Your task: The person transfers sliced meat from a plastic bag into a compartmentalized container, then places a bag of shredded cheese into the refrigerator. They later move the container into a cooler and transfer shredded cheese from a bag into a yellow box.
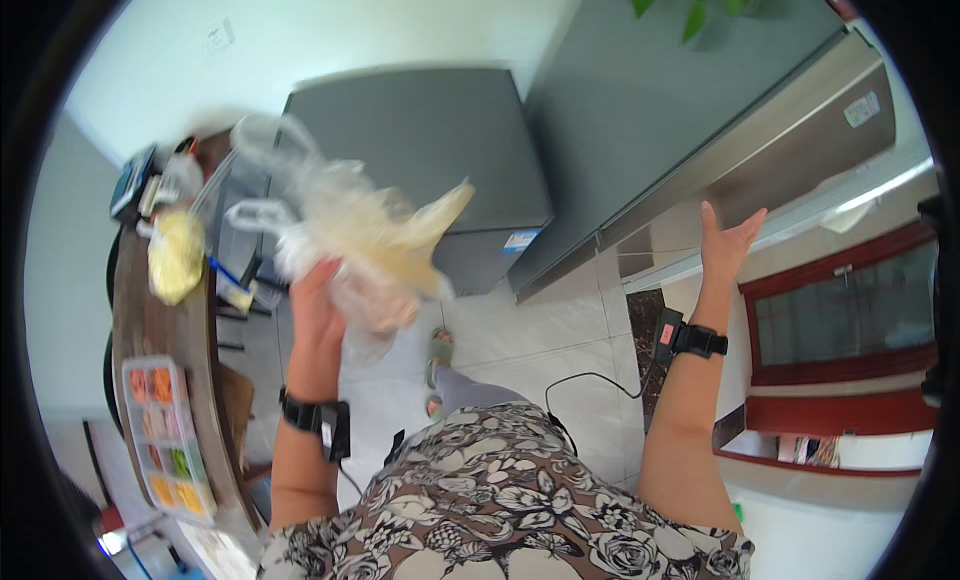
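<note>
My left hand (317, 299) grips a bunch of clear plastic bags (367, 242), raised over the floor in front of a grey low refrigerator or freezer (412, 145). Pale yellowish and pinkish contents show through the plastic, but blur hides what they are. On the right, my right hand (727, 242) is held up with fingers spread and nothing in it, near the front edge of a tall grey refrigerator (675, 92).
A wooden table (202, 340) at left bears a compartmented plastic tray of colourful food (169, 437), a bag of yellow stuff (176, 257) and a dark device (135, 186). A red-framed glass door (847, 306) stands at right. Green leaves (694, 17) hang at the top.
</note>
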Available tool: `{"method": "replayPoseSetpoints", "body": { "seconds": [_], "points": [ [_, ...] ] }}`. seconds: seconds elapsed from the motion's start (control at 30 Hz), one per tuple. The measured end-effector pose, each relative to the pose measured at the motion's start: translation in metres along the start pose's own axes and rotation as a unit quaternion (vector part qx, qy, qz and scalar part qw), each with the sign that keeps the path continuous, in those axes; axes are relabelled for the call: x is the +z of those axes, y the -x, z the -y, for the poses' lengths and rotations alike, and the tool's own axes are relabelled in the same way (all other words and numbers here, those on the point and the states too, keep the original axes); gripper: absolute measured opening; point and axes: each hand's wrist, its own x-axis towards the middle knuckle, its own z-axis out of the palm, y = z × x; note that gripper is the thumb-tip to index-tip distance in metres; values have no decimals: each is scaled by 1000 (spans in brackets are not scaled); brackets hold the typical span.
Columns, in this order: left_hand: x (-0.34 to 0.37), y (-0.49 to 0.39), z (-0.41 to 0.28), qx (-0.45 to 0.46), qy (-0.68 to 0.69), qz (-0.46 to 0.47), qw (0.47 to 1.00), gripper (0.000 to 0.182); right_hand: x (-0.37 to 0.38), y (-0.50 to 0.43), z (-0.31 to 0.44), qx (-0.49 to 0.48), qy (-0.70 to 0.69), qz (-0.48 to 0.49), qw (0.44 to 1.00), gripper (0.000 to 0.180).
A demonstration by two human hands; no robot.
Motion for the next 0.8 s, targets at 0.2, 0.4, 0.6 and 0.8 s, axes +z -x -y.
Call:
{"method": "replayPoseSetpoints", "body": {
  "seconds": [0.2, 0.4, 0.6, 0.8],
  "points": [
    [91, 23, 45, -5, 58, -22, 998, 43, 34, -20, 3, 3, 61, 48, 997, 112],
    [153, 40, 63, -15, 100, -34, 994, 42, 50, -31, 29, 103, 42, 22, 994, 108],
    [176, 37, 91, -6, 109, -23, 994, 40, 58, -30, 38, 118, 4, 42, 992, 105],
    [170, 28, 88, -44, 166, -31, 985, 35, 54, -10, 22, 89, 0, -29, 996, 100]
  ]
}}
